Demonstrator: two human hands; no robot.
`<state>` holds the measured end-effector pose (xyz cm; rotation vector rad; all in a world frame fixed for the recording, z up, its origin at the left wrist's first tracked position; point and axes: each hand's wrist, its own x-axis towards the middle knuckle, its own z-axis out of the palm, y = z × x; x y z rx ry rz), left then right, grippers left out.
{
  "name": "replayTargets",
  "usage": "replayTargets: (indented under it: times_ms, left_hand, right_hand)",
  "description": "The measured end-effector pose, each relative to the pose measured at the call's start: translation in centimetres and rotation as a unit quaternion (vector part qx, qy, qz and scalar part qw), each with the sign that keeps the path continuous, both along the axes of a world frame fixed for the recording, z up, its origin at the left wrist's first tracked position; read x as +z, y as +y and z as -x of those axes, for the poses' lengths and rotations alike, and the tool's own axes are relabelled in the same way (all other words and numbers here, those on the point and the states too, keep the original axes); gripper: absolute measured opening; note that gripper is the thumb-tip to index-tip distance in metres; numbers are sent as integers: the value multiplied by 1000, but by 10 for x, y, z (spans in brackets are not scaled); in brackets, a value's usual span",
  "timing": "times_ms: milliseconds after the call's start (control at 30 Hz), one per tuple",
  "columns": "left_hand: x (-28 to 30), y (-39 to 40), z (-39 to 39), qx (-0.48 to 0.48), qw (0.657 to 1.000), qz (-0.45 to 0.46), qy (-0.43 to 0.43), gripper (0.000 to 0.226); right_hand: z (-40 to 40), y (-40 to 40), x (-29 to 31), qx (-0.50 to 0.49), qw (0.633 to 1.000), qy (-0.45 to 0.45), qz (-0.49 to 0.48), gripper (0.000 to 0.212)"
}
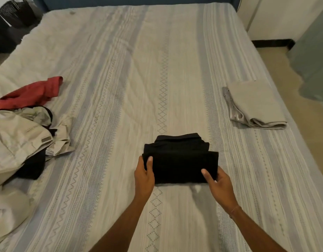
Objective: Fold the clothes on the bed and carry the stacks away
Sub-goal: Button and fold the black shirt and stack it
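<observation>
A folded black garment (180,159) lies in the middle of the striped bed (120,70), close to me. My left hand (144,175) grips its left edge, thumb on top and fingers underneath. My right hand (218,180) grips its right front corner the same way. On the bed's right side sits a folded grey-beige stack (255,104). At the left edge lies a loose heap of unfolded clothes: a red piece (31,93), beige trousers (19,137) and something black (32,166) under them.
A dark wire basket (17,11) stands on the floor beyond the bed's far left corner. A blue headboard (135,0) runs along the far side. To the right are beige floor (277,57), a white wall and a grey-green curtain (313,57).
</observation>
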<state>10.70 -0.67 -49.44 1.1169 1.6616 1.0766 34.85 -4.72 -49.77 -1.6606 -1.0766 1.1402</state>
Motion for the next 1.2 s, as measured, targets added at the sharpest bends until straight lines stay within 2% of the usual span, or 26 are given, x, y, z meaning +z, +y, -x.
replayTargets:
  times_ms: [133, 200, 267, 367, 500, 533, 600, 667, 700, 767, 833, 967, 1200]
  left_hand:
    - [-12, 50, -5, 29, 996, -12, 83, 36]
    - [-24, 75, -5, 30, 990, -18, 139, 39]
    - [-39, 97, -4, 29, 979, -10, 202, 45]
    - [-61, 119, -6, 18, 956, 41, 291, 47]
    - [-76, 121, -14, 24, 918, 133, 374, 42]
    - [-77, 120, -18, 37, 902, 120, 412, 40]
    - [-71, 116, -26, 28, 874, 14, 485, 43]
    - [-70, 111, -34, -94, 857, -115, 493, 51]
    - [-74, 109, -36, -169, 845, -142, 487, 53]
    - [-86, 107, -35, -265, 826, -110, 486, 57]
    - [-98, 105, -29, -274, 829, -55, 485, 62]
    - [-106, 103, -28, -231, 831, -1, 505, 74]
    - [-109, 106, -29, -224, 831, 19, 508, 76]
  right_hand:
    - [5, 47, -20, -25, 998, -56, -28, 28]
    - [7, 73, -27, -41, 989, -134, -37, 23]
    - [8, 94, -39, -53, 971, -228, -46, 29]
    - [9, 118, -61, -68, 937, -340, -41, 37]
    - [17, 122, -79, -125, 912, -390, 34, 43]
    - [19, 122, -81, -135, 900, -414, 31, 38]
    - [27, 124, -77, -111, 865, -490, -15, 38]
    - [39, 128, -69, -13, 853, -514, -85, 52]
    - [45, 131, -69, 47, 853, -509, -104, 57]
    - [51, 133, -78, 144, 839, -517, -87, 61]
    - [47, 132, -91, 173, 826, -536, -31, 66]
    - [47, 132, -100, 119, 836, -532, 59, 82]
    - [50, 138, -104, 117, 835, -531, 85, 86]
